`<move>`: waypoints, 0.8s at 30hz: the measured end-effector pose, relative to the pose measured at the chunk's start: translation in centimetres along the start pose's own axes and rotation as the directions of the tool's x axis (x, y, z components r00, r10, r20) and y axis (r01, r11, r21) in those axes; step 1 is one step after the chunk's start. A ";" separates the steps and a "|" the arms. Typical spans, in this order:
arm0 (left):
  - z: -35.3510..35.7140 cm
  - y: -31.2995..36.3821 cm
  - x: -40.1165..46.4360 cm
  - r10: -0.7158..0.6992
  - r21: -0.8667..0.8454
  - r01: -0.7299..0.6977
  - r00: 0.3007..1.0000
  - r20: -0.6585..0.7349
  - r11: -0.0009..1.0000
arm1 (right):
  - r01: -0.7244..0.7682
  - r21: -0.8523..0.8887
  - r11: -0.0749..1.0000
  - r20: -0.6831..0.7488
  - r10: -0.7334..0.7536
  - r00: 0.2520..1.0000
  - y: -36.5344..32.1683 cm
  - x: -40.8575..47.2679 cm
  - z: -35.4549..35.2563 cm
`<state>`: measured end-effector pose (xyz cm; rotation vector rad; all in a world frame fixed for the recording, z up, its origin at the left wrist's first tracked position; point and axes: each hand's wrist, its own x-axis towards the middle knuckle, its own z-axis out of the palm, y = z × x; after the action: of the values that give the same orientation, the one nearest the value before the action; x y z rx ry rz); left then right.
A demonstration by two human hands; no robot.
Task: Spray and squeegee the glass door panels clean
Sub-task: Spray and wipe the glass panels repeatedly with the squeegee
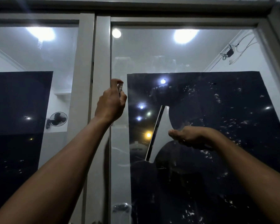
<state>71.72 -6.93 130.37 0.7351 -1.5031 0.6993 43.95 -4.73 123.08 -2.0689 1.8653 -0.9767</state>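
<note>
Against right glass panel (200,50): squeegee (158,131) blade long axis near-vertical, left of right hand (187,137), fingers curled round handle. Left hand (111,105) higher, fingers pinching small spray bottle (120,88) near frame.

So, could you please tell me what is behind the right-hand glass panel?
Behind the right glass panel hangs a dark sheet; above it show a ceiling light and loose cables. Whatever lies behind the sheet is hidden, and reflections blur the rest.
</note>
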 end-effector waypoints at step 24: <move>-0.2 2.9 1.3 -0.008 0.111 0.021 0.993 -0.116 0.994 | 0.207 0.649 0.732 -0.100 -0.188 0.977 -3.8 1.1 1.9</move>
<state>69.55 -5.06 131.72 0.7767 -1.3605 0.8074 48.16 -5.52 124.10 -1.8102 1.0604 -1.4593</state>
